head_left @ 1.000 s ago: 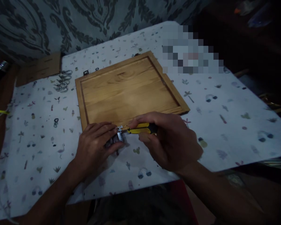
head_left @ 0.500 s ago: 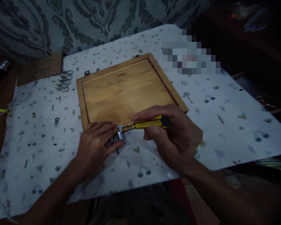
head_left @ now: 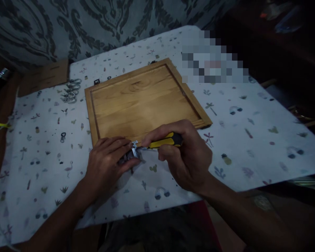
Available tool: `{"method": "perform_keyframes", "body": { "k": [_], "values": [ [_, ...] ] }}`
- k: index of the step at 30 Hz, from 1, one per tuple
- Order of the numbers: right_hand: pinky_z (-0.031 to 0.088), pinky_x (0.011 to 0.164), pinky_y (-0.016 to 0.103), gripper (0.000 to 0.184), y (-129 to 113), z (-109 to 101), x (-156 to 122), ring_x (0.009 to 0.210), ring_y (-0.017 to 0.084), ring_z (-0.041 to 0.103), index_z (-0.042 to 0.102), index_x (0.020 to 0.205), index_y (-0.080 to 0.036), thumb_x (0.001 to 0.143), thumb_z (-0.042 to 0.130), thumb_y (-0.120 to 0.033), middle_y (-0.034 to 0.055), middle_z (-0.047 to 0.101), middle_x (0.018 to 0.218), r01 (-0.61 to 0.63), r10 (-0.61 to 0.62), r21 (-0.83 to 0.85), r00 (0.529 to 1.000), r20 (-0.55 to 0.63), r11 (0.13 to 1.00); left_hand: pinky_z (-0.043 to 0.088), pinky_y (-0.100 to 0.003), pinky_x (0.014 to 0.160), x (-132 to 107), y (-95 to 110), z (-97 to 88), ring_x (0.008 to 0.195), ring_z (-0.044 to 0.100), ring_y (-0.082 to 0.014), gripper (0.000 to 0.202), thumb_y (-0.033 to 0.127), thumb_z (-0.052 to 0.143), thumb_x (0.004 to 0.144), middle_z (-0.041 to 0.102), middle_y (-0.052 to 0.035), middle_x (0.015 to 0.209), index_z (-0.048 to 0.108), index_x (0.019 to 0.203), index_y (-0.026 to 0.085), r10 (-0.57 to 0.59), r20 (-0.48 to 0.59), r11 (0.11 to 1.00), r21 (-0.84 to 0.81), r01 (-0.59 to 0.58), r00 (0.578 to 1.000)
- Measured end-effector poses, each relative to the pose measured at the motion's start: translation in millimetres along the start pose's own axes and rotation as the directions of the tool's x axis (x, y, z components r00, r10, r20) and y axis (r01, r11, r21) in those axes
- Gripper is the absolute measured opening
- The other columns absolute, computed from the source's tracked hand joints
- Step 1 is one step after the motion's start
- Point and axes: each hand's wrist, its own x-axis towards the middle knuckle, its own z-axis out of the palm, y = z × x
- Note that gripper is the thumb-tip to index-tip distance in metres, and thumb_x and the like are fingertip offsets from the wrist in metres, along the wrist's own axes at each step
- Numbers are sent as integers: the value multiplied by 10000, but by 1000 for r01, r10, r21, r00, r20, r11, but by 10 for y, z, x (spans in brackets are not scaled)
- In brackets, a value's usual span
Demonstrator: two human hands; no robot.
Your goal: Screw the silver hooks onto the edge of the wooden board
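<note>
My left hand (head_left: pixel 108 157) is closed around a small shiny metal fitting (head_left: pixel 134 152), pressed at the near edge of the wooden panel (head_left: pixel 136 105). Its exact kind is partly hidden by the fingers. In my right hand (head_left: pixel 186 154) is a yellow and black screwdriver (head_left: pixel 165 141), gripped by the handle with the index finger laid along it. The screwdriver's shaft points left, and its tip meets the metal fitting or lies right beside it. The framed wooden panel lies flat on the table, beyond both hands.
A white patterned cloth (head_left: pixel 54 175) covers the table. Several metal pieces (head_left: pixel 72 91) lie left of the panel, near a sheet of cardboard (head_left: pixel 45 77). Small dark fittings (head_left: pixel 96 82) sit along the panel's far edge. A blurred-out patch covers the table's far right.
My right hand has moved slightly left and the screwdriver has shifted with it, its tip now lower on the metal fitting. My left hand stays in place.
</note>
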Motion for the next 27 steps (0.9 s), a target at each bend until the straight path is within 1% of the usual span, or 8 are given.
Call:
{"method": "perform_keyframes", "body": {
  "k": [6,10,13,16,18,21,24,27],
  "values": [
    [536,685,235,59,8,-1,3,780,102,688,598,1009,-229,1027,558,-269,-31,669,901,38,-38,-15,999,9,999,562,-438,831,8,2,-14,1020,740,-286,274,418,669,952,790,-94,1061,749,1071,185,-1,3,1000,-5,1,1000],
    [537,644,238,72,8,-7,9,755,111,678,585,1007,-240,1032,542,-291,-11,688,914,41,-41,-8,999,16,999,564,-430,803,18,3,-22,1001,745,-283,277,417,663,957,794,-96,1044,742,1047,167,23,6,1000,13,-23,1000],
    [536,630,226,61,-18,-23,18,716,105,670,570,1009,-242,1034,533,-284,-3,698,907,63,-60,-52,997,41,997,567,-431,798,15,5,-14,996,748,-282,285,417,650,966,795,-101,1045,738,1034,154,16,-6,1000,18,-15,1000],
    [531,643,206,102,-52,-37,35,714,96,685,569,1013,-230,1044,513,-309,-10,707,879,64,-56,-122,996,68,990,572,-435,781,6,10,0,979,750,-282,285,418,625,981,796,-99,1036,745,1018,163,4,-15,1000,22,-4,1000],
    [536,647,211,133,-66,-39,47,716,110,702,583,1006,-223,1041,514,-332,-11,720,847,44,-29,-166,995,95,985,575,-436,774,0,14,5,962,749,-280,263,404,618,986,797,-91,1014,753,1009,180,-1,-28,1000,28,2,1000],
    [543,654,221,159,-73,-32,59,723,134,723,593,1003,-218,1035,520,-356,-8,732,802,57,-32,-188,991,133,980,580,-431,786,-6,20,7,963,745,-281,228,381,638,975,794,-88,995,764,1005,193,1,-53,1000,23,0,999],
    [543,657,218,163,-80,-23,63,734,137,734,582,1003,-227,1038,510,-369,-10,742,809,64,-40,-201,992,122,978,579,-429,808,-9,22,7,979,740,-282,228,370,647,969,790,-98,1003,760,1006,176,3,-53,1000,20,-2,999],
    [542,647,214,153,-97,-19,64,721,133,734,569,985,-233,1039,500,-358,-12,747,816,49,-21,-237,993,118,970,575,-438,811,-10,21,12,988,735,-279,278,408,616,986,790,-96,1013,743,1007,162,-15,-34,1000,7,15,999]
  ]
}}
